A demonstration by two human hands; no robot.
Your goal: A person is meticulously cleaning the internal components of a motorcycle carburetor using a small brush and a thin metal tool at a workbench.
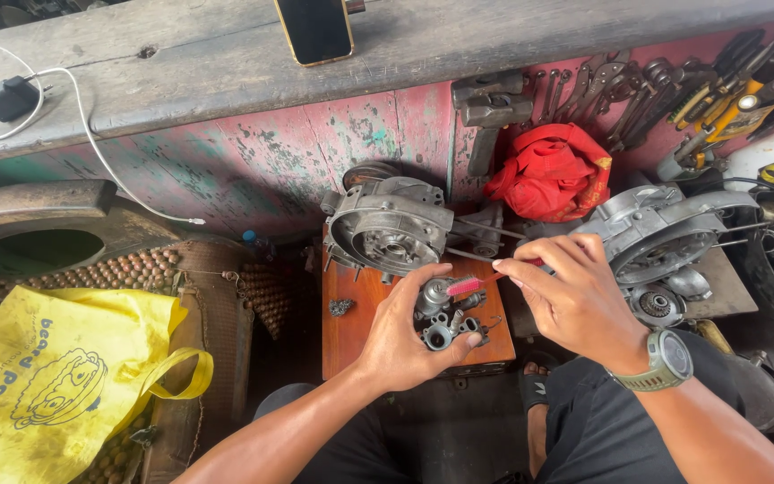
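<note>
Left hand [400,336] is closed around a small grey metal engine part [442,315], gripping it from below and the side, thumb up along its left edge. The part sits raised just above a reddish wooden board [351,323], near the board's right half. Right hand [575,300] pinches a brush with a pink head [466,286] between thumb and fingertips; the bristle end touches the top of the metal part. The handle is mostly hidden under the fingers. A grey-green wristwatch [667,360] is on the right wrist.

Surroundings: a grey engine casing half [387,229] rests upright at the far edge of the board, just beyond the hands. A second casing half [660,235] lies to the right, behind the right hand, with a small round gear assembly [656,305] beside it. A crumpled red cloth [553,172] lies between the two casings, against the worn pink and green wall [270,152]. A hammer [490,112] and a row of wrenches and pliers [674,90] rest against that wall. A phone [315,29] lies on the wooden ledge [181,67] above, and a charger with white cable [11,99] sits at its left end. A yellow plastic bag [55,372] lies at lower left on a beaded mat [136,269].
</note>
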